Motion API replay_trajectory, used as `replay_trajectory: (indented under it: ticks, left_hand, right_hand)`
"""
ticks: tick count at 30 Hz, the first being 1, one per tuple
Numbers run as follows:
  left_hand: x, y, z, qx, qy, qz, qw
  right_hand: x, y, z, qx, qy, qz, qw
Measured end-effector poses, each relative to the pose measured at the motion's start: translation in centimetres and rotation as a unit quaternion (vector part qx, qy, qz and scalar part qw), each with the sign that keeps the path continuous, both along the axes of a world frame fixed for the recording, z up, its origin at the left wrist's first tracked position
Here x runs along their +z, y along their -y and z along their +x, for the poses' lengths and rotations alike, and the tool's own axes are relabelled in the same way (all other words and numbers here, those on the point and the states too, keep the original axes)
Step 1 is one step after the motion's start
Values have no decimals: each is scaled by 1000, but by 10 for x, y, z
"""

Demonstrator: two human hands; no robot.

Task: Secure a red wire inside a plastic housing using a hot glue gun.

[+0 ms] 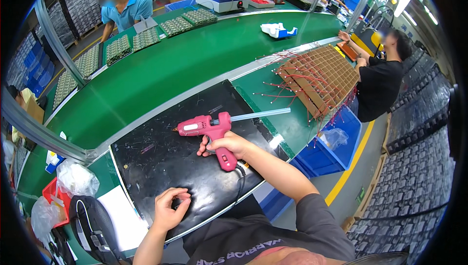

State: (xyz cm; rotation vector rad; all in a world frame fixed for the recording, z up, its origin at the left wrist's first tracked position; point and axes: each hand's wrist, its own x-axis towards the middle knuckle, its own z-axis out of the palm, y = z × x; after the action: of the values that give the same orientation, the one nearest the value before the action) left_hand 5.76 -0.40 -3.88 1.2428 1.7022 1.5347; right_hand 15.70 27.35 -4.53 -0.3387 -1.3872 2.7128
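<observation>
My right hand (229, 144) is closed around the handle of a pink hot glue gun (201, 125), a finger at its trigger. The gun's nozzle points left, and a long translucent glue stick (263, 114) sticks out of its back toward the right. From the bottom of the handle a black cord (241, 187) hangs down. My left hand (169, 209) rests at the near edge of the black work mat (151, 150), fingers loosely curled, thumb apart from them, and nothing visible in it.
A brown cardboard divider crate (319, 77) with red wires stands right, above a blue bin (329, 150). Beyond the mat runs a green conveyor belt (161, 77) carrying a white-and-blue part (279, 30). A black bag (95, 226) lies left. Co-workers stand across the belt and at right.
</observation>
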Motion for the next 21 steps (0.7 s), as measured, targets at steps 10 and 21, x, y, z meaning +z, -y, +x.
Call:
replay_trajectory:
  ticks: [10,21]
  left_hand:
    - [-1,5,1,1,-13,-10,1000]
    - [33,-4,-5,7,-283,118,952]
  right_hand:
    - [-5,4,-4,8,-3,-10,1000]
    - [-8,-5,-3,-3,-11,8,1000]
